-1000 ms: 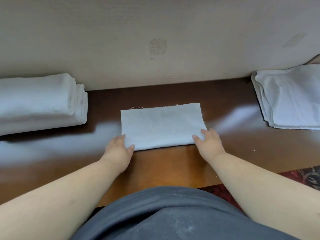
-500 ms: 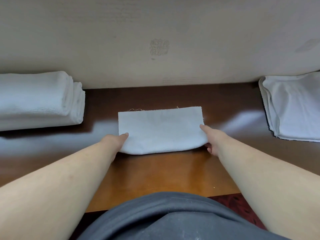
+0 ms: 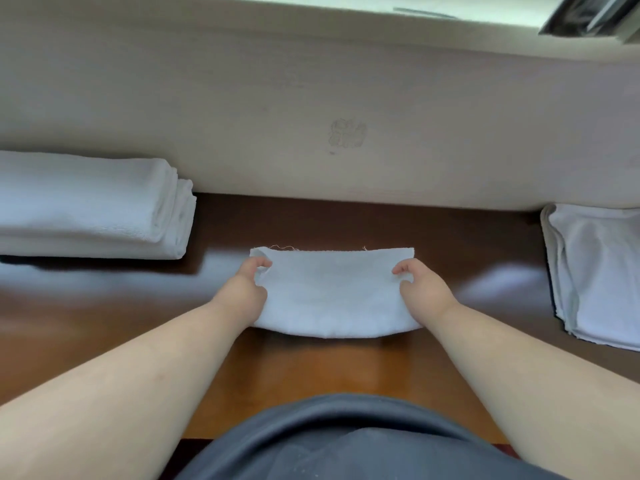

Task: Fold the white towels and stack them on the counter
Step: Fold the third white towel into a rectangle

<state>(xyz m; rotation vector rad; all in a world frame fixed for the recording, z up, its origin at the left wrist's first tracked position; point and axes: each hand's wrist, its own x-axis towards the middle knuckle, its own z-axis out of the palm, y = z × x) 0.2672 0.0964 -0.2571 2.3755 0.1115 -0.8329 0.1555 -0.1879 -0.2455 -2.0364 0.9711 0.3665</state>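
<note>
Folded white towel (image 3: 332,292) held at centre of glossy brown wooden counter (image 3: 346,362); soft rectangle, near edge rounded and sagging, loose threads along far edge. Left end pinched by left hand (image 3: 246,292), right end by right hand (image 3: 420,289) (fingers curled round cloth). Thick folded terry stack (image 3: 90,206) seen far left; flat limp towel pile (image 3: 599,275) far right.

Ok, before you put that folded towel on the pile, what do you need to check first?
1. Left hand grips the folded towel: ok.
2. Right hand grips its other end: ok.
3. Towel edges lined up: cannot tell, the far edge shows loose threads.
4. Folded stack on the left looks level enough to take it: ok.
5. Bare counter between towel and stack: ok.
6. Unfolded towels wait on the right: ok.
</note>
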